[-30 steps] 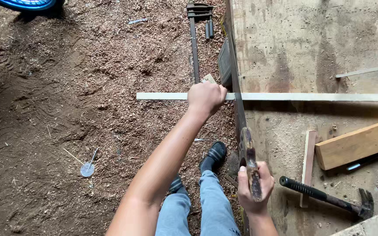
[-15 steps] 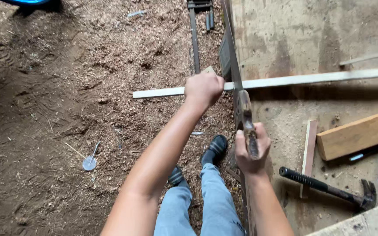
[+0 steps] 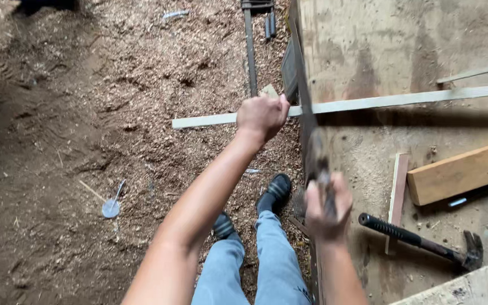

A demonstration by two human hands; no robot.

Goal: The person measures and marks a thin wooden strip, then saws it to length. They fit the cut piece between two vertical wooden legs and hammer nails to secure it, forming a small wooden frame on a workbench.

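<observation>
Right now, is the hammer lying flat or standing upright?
Lying flat. The hammer rests on its side on the workbench, untouched, to the right of the right hand.

One head-worn camera looks steeply down, close over workbench and sawdust floor.

Pale strip under blurred handsaw

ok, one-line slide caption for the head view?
Left hand grips a pale wood strip at the bench edge; right hand holds a handsaw.
</observation>
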